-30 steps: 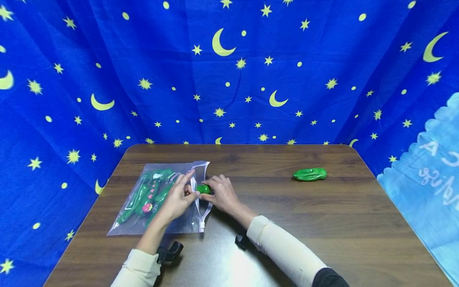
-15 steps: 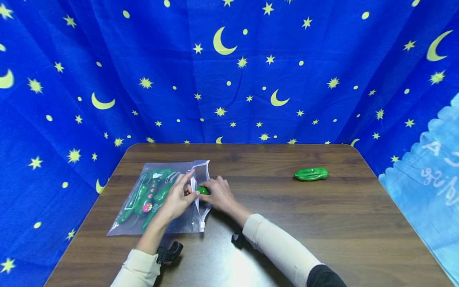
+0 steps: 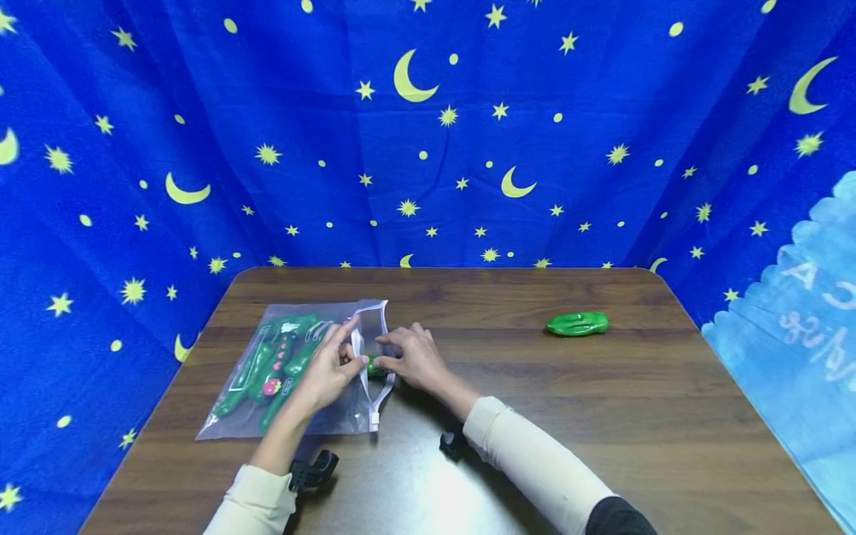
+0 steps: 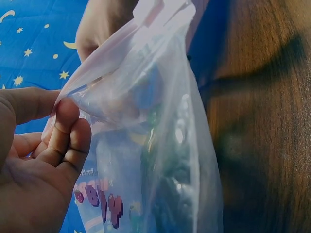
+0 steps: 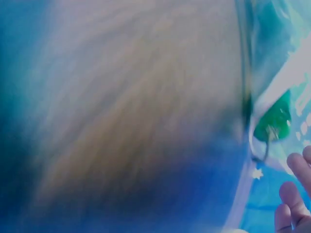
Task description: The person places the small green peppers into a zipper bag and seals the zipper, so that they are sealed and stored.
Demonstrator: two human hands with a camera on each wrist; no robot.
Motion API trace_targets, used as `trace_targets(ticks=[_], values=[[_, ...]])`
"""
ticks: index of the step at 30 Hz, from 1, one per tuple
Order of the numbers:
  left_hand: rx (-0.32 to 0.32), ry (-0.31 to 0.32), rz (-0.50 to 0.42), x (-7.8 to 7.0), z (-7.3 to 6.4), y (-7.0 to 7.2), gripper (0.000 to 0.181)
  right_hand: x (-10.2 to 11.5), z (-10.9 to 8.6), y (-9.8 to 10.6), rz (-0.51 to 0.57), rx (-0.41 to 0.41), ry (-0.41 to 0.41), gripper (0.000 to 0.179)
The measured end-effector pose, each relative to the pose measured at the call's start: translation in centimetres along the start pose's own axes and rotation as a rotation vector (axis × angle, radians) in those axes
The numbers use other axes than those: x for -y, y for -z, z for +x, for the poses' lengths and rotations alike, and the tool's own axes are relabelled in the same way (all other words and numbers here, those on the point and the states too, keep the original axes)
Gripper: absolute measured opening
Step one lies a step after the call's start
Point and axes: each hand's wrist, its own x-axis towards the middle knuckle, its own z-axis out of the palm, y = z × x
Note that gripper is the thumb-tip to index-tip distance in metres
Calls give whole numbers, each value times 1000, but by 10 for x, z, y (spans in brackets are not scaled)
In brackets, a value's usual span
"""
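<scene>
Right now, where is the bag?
In the head view, the bag lies on the left half of the table, pinched at its opening by the left hand.

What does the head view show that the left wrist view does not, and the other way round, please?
Only the head view shows the loose green vegetable lying apart on the right and the light-blue cloth with white lettering. Only the left wrist view shows the palm side of the left hand. Both show the printed clear bag, the wooden table and the blue curtain with moons and stars.
</scene>
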Motion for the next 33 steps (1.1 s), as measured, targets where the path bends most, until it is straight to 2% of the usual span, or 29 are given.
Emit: trace_targets(ticks=[6, 13, 23, 33], values=[[-5, 13, -9, 1, 0, 1, 74, -15, -10, 19, 111, -43, 0, 40], [-1, 25, -7, 1, -1, -1, 75, -34, -24, 38, 169, -46, -43, 45], [1, 18, -28, 0, -1, -3, 75, -73, -47, 72, 122, -69, -129, 46], [7, 25, -4, 1, 0, -4, 74, -114, -67, 101, 62, -141, -218, 44]])
